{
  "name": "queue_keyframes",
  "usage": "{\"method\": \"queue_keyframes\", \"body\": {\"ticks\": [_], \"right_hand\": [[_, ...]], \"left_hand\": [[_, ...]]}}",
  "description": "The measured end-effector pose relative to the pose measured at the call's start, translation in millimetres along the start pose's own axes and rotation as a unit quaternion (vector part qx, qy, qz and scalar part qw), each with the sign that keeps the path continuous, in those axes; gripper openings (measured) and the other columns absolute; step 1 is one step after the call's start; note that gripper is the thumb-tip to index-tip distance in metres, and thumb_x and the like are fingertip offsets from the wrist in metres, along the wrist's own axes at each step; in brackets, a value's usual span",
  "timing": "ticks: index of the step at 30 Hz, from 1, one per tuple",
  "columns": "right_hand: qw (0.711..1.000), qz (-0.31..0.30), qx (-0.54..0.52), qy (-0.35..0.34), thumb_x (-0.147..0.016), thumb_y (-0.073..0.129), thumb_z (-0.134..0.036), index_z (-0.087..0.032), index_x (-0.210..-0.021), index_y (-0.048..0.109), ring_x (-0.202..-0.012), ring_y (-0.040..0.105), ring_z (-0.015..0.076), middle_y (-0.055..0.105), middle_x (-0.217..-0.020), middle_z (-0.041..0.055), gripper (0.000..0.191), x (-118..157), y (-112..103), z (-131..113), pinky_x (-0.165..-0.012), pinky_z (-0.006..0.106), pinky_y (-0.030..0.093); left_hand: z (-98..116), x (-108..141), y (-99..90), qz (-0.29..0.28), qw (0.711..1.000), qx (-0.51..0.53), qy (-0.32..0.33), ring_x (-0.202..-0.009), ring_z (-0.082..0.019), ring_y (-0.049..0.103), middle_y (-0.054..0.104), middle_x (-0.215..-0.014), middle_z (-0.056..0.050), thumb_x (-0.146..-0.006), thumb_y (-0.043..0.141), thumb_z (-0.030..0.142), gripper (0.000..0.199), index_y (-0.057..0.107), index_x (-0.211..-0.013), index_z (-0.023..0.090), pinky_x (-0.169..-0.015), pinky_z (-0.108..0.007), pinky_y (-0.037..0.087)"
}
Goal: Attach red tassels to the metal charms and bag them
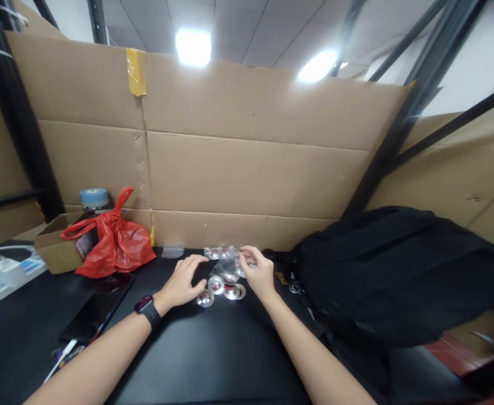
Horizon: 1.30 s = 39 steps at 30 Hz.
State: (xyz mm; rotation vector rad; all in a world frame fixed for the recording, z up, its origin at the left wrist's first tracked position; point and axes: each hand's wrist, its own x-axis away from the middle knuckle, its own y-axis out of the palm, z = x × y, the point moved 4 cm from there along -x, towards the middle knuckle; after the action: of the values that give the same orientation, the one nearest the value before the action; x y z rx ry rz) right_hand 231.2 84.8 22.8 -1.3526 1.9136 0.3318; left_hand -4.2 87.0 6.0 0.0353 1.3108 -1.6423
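Several shiny round discs with red centres lie on the black table, among them one disc (215, 285) in the middle and another disc (234, 291) to its right. My left hand (184, 281) is at their left, thumb and fingers apart, with the thumb close by the nearest disc (205, 298). Whether it touches that disc I cannot tell. Between my hands is a crumpled clear plastic bag (229, 266). The fingers of my right hand (259, 273) are pinched at the bag's right side. Behind it, more discs show in clear wrapping (213, 253).
A red plastic bag (118, 244), a cardboard box (57, 247) and a blue-lidded jar (94, 198) stand at the left. A phone (97, 306) with a cable and a power strip (8, 278) lie nearer. A black backpack (399, 270) fills the right. Cardboard (242, 174) walls the back.
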Motion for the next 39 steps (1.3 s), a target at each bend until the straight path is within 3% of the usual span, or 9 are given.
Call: {"method": "queue_keyframes", "body": {"ticks": [4, 11, 17, 20, 24, 27, 31, 35, 39], "right_hand": [[1.000, -0.017, -0.010, 0.018, -0.091, 0.061, -0.045, -0.021, -0.107, 0.066, -0.061, 0.075, 0.0220, 0.076, -0.086, 0.0068, 0.029, 2.2, 8.5, 10.2, -0.056, 0.031, 0.062], [0.997, -0.045, -0.059, 0.035, -0.090, 0.066, -0.051, -0.021, -0.103, 0.066, -0.073, 0.076, 0.0236, 0.076, -0.080, 0.0057, 0.032, 5.5, 6.4, 5.8, -0.061, 0.032, 0.063], [0.995, -0.093, -0.019, -0.012, -0.096, 0.059, -0.045, -0.022, -0.109, 0.063, -0.075, 0.075, 0.0214, 0.075, -0.090, 0.0061, 0.027, 9.7, 6.4, -7.1, -0.063, 0.030, 0.059], [0.988, -0.140, 0.041, -0.058, -0.098, 0.055, -0.039, -0.022, -0.115, 0.061, -0.074, 0.071, 0.0191, 0.073, -0.098, 0.0066, 0.025, 5.0, 3.0, -4.3, -0.071, 0.032, 0.057], [0.979, -0.148, 0.113, -0.083, -0.096, 0.054, -0.034, -0.021, -0.108, 0.063, -0.080, 0.068, 0.0210, 0.071, -0.101, 0.0080, 0.020, -3.9, -7.5, 13.9, -0.078, 0.035, 0.054], [0.974, -0.156, 0.144, -0.084, -0.094, 0.054, -0.032, -0.021, -0.100, 0.064, -0.084, 0.067, 0.0229, 0.070, -0.097, 0.0080, 0.016, -8.5, -13.0, 30.0, -0.081, 0.037, 0.052], [0.963, -0.193, 0.163, -0.092, -0.090, 0.055, -0.027, -0.021, -0.094, 0.066, -0.094, 0.067, 0.0254, 0.071, -0.096, 0.0078, 0.013, -10.1, -14.3, 49.0, -0.088, 0.039, 0.051], [0.952, -0.234, 0.180, -0.080, -0.083, 0.059, -0.020, -0.021, -0.100, 0.069, -0.105, 0.067, 0.0254, 0.072, -0.109, 0.0089, 0.020, -8.4, -14.5, 66.8, -0.096, 0.039, 0.049], [0.925, -0.274, 0.262, -0.028, -0.082, 0.067, -0.022, -0.023, -0.113, 0.070, -0.122, 0.062, 0.0301, 0.069, -0.129, 0.0102, 0.032, -6.1, -16.6, 79.3, -0.103, 0.047, 0.043]], "left_hand": [[32.4, 1.9, -0.8, -0.007, 0.980, -0.158, 0.120, -0.132, -0.027, 0.051, 0.057, -0.143, -0.012, -0.087, 0.053, 0.016, 0.050, 0.055, -0.136, 0.023, -0.107, -0.044, 0.039], [50.0, 1.1, 16.7, -0.040, 0.953, -0.255, 0.158, -0.136, -0.028, 0.045, 0.052, -0.151, -0.007, -0.086, 0.059, 0.012, 0.065, 0.046, -0.147, 0.029, -0.101, -0.042, 0.035], [55.7, -7.1, 15.7, 0.006, 0.930, -0.299, 0.213, -0.106, -0.019, 0.060, 0.071, -0.116, -0.004, -0.101, 0.050, 0.018, 0.021, 0.065, -0.115, 0.024, -0.089, -0.037, 0.036], [31.1, -12.8, 5.4, 0.022, 0.936, -0.315, 0.154, -0.090, -0.019, 0.060, 0.072, -0.101, -0.004, -0.098, 0.054, 0.019, 0.013, 0.067, -0.101, 0.021, -0.081, -0.036, 0.038], [-22.4, -14.3, -20.5, 0.026, 0.940, -0.340, 0.020, -0.092, -0.022, 0.062, 0.072, -0.104, -0.006, -0.094, 0.054, 0.015, 0.015, 0.068, -0.098, 0.020, -0.080, -0.037, 0.040], [-56.1, -10.9, -33.1, -0.016, 0.929, -0.368, -0.037, -0.103, -0.025, 0.063, 0.072, -0.115, -0.009, -0.094, 0.049, 0.016, 0.026, 0.067, -0.112, 0.020, -0.086, -0.040, 0.041], [-91.0, -2.7, -32.4, -0.079, 0.922, -0.357, -0.128, -0.128, -0.031, 0.055, 0.059, -0.143, -0.013, -0.100, 0.044, 0.036, 0.041, 0.058, -0.136, 0.022, -0.100, -0.047, 0.039], [-112.9, 4.1, -23.3, -0.127, 0.920, -0.314, -0.199, -0.145, -0.033, 0.037, 0.042, -0.160, -0.011, -0.101, 0.036, 0.049, 0.051, 0.051, -0.145, 0.026, -0.111, -0.055, 0.033], [-115.2, 3.9, -21.8, -0.149, 0.918, -0.291, -0.226, -0.140, -0.034, 0.043, 0.044, -0.157, -0.015, -0.101, 0.031, 0.050, 0.056, 0.051, -0.145, 0.023, -0.110, -0.057, 0.033]]}}
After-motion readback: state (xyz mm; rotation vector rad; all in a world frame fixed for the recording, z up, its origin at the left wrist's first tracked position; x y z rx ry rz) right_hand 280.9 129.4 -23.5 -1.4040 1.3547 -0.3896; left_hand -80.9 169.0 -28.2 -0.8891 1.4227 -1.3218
